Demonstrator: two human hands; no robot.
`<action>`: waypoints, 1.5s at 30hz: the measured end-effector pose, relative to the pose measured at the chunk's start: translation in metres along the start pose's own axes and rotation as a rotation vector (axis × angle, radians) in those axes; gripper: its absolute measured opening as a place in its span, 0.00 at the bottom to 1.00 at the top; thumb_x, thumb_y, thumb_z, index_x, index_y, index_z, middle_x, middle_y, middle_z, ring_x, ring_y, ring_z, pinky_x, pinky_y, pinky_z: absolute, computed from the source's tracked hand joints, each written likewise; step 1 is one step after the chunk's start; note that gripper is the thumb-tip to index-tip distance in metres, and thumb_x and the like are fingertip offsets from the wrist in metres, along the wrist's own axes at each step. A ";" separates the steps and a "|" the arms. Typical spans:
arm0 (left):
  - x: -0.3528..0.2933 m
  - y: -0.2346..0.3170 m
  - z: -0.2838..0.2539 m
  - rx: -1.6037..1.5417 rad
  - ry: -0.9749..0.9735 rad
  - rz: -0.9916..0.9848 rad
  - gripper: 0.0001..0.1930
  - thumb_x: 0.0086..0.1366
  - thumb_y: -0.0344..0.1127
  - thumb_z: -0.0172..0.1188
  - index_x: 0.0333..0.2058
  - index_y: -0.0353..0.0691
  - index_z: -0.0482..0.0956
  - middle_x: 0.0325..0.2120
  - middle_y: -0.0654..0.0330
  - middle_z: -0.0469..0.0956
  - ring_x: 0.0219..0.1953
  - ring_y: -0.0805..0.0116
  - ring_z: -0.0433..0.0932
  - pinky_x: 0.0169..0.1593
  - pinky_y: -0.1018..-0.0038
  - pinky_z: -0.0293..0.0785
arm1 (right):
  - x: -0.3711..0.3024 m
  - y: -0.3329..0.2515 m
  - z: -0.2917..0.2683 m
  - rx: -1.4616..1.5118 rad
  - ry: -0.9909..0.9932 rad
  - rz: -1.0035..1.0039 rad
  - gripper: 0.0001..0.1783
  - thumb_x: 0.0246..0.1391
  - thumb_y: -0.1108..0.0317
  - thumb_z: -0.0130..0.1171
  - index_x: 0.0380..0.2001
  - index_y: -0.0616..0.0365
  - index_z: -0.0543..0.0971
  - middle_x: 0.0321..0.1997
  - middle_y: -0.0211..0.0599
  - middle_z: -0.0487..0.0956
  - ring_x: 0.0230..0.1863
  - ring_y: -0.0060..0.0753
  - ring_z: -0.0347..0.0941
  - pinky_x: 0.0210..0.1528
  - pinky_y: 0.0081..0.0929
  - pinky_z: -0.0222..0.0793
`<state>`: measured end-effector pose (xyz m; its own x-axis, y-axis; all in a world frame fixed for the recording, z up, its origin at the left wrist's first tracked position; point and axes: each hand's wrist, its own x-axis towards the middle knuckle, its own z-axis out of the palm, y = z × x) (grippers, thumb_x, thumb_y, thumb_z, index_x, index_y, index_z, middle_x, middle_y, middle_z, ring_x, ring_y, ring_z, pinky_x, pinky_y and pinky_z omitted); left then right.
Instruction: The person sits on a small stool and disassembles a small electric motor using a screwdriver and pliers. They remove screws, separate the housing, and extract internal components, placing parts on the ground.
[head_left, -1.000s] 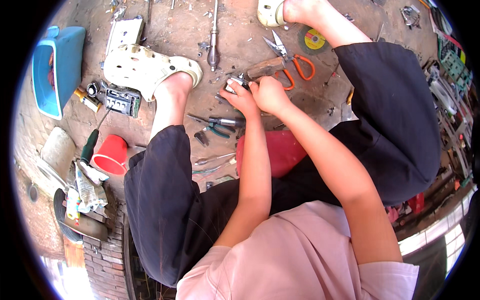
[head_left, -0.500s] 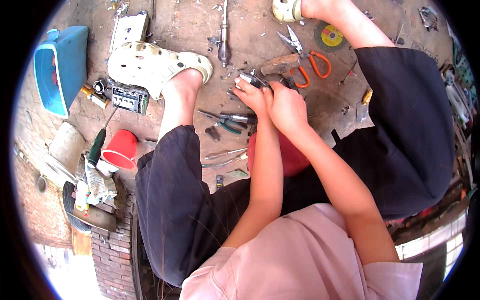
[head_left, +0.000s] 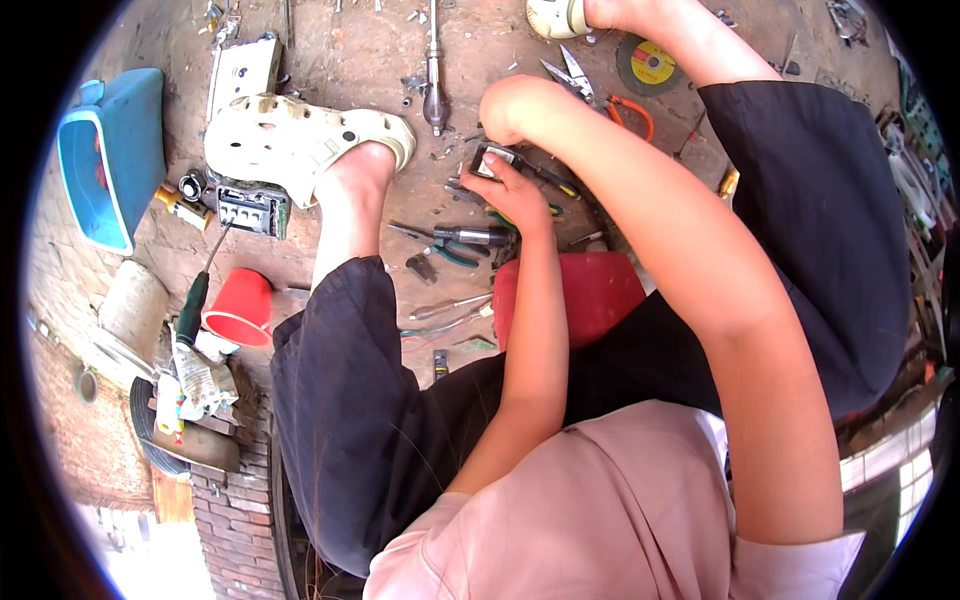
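My left hand (head_left: 517,198) is closed on a small black rectangular part (head_left: 507,156) with a pale face, held low over the ground with the thumb across it. Just beyond it, my right hand (head_left: 515,108) is raised with fingers curled under. Whatever it grips, if anything, is hidden below the hand. A dark tool with a yellow mark (head_left: 560,183) lies beside the part. Closer to me are pliers with teal handles (head_left: 458,254) and a black cylindrical tool (head_left: 478,235). Orange-handled snips (head_left: 632,118) show partly past my right forearm.
A red block-like object (head_left: 580,292) lies between my legs. Left of my shoe (head_left: 290,140) stand a blue bin (head_left: 135,150), a red cup (head_left: 240,308) and a green-handled screwdriver (head_left: 193,305). A cutting disc (head_left: 650,65) and a long-shafted tool (head_left: 435,100) lie farther off.
My right hand has parted from the left and moved up and away, its elbow swinging outward. The wooden-looking piece near the snips is no longer visible. My left hand stays low at the part.
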<state>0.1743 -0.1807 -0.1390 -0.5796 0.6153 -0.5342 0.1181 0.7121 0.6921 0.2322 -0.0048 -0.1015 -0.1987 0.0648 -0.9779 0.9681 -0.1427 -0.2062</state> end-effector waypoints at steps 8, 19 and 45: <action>0.012 -0.076 0.003 -0.226 -0.079 -0.052 0.28 0.69 0.50 0.45 0.53 0.28 0.55 0.43 0.39 0.67 0.44 0.52 0.69 0.48 0.60 0.65 | -0.064 0.007 0.066 0.523 0.416 0.109 0.17 0.54 0.60 0.52 0.32 0.63 0.82 0.35 0.53 0.80 0.41 0.53 0.78 0.43 0.43 0.73; 0.038 0.046 -0.028 -0.266 -0.152 -0.689 0.27 0.63 0.61 0.50 0.45 0.41 0.69 0.35 0.59 0.75 0.35 0.64 0.75 0.33 0.62 0.74 | -0.075 0.004 0.138 0.519 0.701 0.124 0.16 0.58 0.57 0.51 0.30 0.58 0.77 0.26 0.48 0.80 0.31 0.51 0.78 0.35 0.45 0.73; -0.035 0.142 -0.148 -1.102 -0.404 -0.237 0.26 0.63 0.57 0.45 0.47 0.40 0.72 0.36 0.56 0.78 0.35 0.58 0.78 0.38 0.63 0.76 | -0.223 -0.047 0.210 0.612 1.323 -0.368 0.13 0.56 0.63 0.54 0.44 0.53 0.75 0.34 0.43 0.79 0.32 0.50 0.77 0.32 0.44 0.72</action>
<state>0.0923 -0.1510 0.0500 -0.1750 0.7102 -0.6820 -0.8263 0.2707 0.4939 0.1986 -0.2198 0.1192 0.1914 0.9604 -0.2024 0.6181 -0.2781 -0.7353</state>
